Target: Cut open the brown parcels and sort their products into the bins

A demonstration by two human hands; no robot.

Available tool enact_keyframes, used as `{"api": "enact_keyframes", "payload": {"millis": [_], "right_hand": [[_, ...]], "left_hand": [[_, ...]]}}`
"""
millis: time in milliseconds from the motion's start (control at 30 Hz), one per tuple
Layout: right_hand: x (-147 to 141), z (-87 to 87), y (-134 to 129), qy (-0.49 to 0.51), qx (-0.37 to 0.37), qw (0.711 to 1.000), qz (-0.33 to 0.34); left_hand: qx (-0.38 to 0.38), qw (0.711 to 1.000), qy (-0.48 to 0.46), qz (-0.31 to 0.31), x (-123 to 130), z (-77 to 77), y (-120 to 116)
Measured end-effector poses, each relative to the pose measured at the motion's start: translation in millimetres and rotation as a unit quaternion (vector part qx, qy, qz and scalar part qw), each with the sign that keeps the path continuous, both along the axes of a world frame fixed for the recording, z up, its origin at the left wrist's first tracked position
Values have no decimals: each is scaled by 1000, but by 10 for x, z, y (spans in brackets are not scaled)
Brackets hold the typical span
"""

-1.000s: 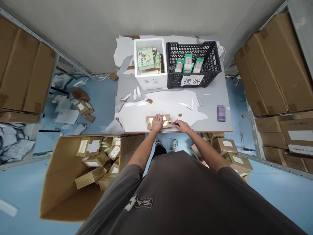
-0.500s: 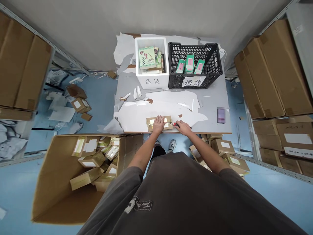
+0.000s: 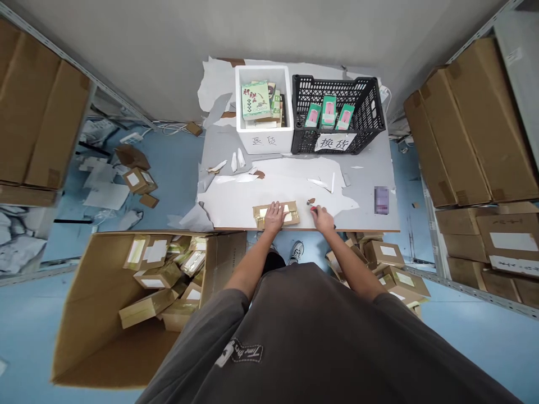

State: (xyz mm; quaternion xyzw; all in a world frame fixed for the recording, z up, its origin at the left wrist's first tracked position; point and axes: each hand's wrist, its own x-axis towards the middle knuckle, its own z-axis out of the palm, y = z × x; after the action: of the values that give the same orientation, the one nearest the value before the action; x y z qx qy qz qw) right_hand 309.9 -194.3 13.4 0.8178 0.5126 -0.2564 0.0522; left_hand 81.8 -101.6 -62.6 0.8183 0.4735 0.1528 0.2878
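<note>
A small flat cardboard box (image 3: 291,216) with white labels and clear tape lies at the table's front edge. My left hand (image 3: 274,215) rests on top of it, fingers stretched out flat, covering its middle. To the right of the box, my right hand (image 3: 324,219) is closed around a red-handled box cutter (image 3: 313,209). Its tip points up and left, away from the box, close to a brown scrap on the table. Most of the handle is hidden inside my fist.
On the table (image 3: 362,168) stand a white bin (image 3: 264,145) of small boxes and a black crate (image 3: 298,140) with green-pink packs. A phone-like pixelated object (image 3: 381,200) lies right. A large carton (image 3: 92,314) of parcels stands lower left; stacked cartons (image 3: 455,129) line the right.
My right hand has moved right and the box cutter has come away from the box's right end. My left hand stays on the box.
</note>
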Motion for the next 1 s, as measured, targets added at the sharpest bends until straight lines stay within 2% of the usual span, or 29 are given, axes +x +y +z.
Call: {"api": "enact_keyframes", "payload": {"millis": [133,233,300,367,433,500,567,633,733,800,900,1000], "right_hand": [[488,-79,43,20,79,994,-67],[772,-214,-43,100,152,970,-160],[850,-339,-151,197,196,926,-256],[839,-486,-239,308,223,859,-342],[778,-647,-259,388,240,800,-390],[721,-818,-203,408,249,777,-410],[711,-996,-98,371,246,790,-422],[756,-1177,17,308,231,827,-411],[874,-1424,147,226,204,887,-348],[931,-1539,193,181,192,912,-315],[896,-1577,202,121,199,918,-321],[631,-1439,124,119,230,899,-354]], "left_hand": [[-14,1000,-7,-1,-19,33,-3],[-13,1000,-3,1,-28,70,-13],[-13,1000,-3,10,-29,91,-35],[-18,1000,-4,22,-27,108,-57],[-22,999,-3,30,-21,124,-67],[-22,999,-1,31,-19,132,-60],[-17,999,5,29,-23,125,-47],[-8,1000,12,27,-36,99,-36],[9,999,24,24,-62,36,-33],[17,999,28,22,-74,-3,-35],[25,999,34,23,-79,-32,-35],[32,998,45,23,-71,-17,-40]]}}
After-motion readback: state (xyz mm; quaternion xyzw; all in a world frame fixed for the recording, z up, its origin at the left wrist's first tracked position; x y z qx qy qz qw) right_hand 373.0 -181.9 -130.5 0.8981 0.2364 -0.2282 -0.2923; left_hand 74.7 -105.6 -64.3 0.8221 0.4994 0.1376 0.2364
